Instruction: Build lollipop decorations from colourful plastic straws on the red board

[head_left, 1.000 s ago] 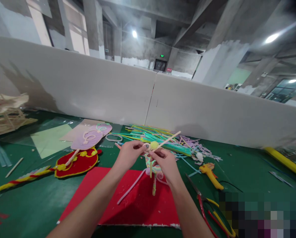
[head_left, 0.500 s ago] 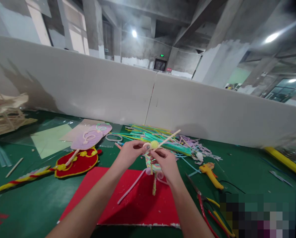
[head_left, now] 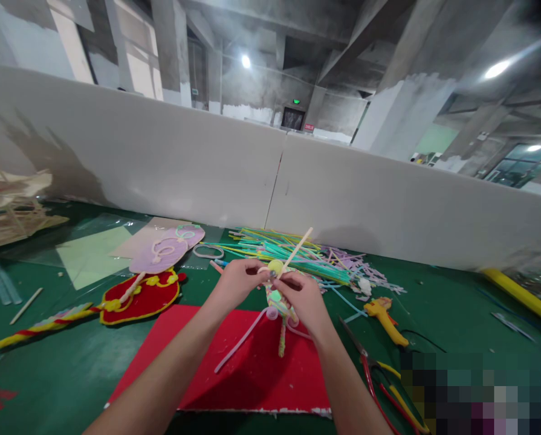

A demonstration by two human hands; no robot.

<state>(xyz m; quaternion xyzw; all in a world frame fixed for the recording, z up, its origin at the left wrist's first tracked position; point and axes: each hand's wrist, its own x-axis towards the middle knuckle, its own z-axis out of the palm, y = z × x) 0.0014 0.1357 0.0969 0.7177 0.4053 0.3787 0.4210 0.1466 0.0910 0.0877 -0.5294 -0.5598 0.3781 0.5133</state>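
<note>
My left hand [head_left: 239, 285] and my right hand [head_left: 303, 297] meet above the red board, fingertips pinched. Between them is a cream pipe cleaner [head_left: 299, 248], its free end slanting up to the right. A round yellow piece [head_left: 275, 266] sits at the fingertips beside it. Just beyond and below the hands is a pastel striped pipe-cleaner piece [head_left: 277, 297], partly hidden by my right hand. Pink coils and a long pink pipe cleaner [head_left: 240, 343] lie by it on the red board [head_left: 247, 389], along with a yellow-green stem [head_left: 282, 341].
A heap of coloured pipe cleaners [head_left: 292, 260] lies behind my hands. To the right are a yellow glue gun [head_left: 385, 320] and red-handled pliers [head_left: 365, 362]. A red, yellow-edged ornament [head_left: 138, 302] and lilac shapes [head_left: 161, 254] lie left. A white partition [head_left: 184, 163] borders the table.
The cream pipe cleaner has swung to a steeper angle, its tip moving left and up. The yellow piece has shifted slightly left and down. Both hands stay nearly in place.
</note>
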